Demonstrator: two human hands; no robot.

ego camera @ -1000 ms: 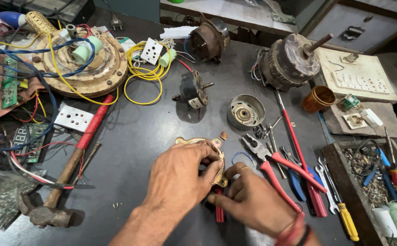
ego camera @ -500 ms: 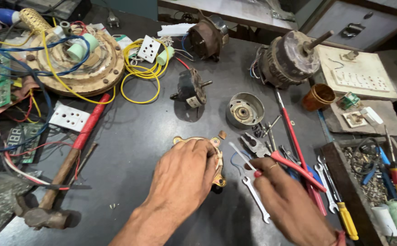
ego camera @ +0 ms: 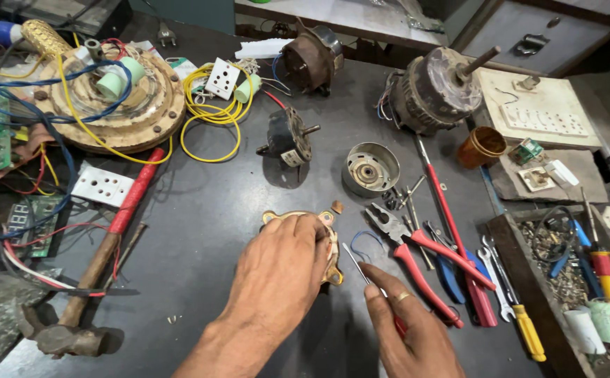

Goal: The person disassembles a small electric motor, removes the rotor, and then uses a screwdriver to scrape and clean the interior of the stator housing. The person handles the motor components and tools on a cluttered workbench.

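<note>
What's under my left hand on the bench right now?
The left hand covers a brass-coloured motor plate; only its lugged edges show past the fingers. Its middle is hidden. The right hand holds a screwdriver beside it.

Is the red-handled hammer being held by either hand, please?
No, the red-handled hammer lies untouched on the dark table, left of the left hand.

Electrical repair workshop, dark workbench, rusty fan motor at back, pliers & spanners in front of it, hammer far left.
</note>
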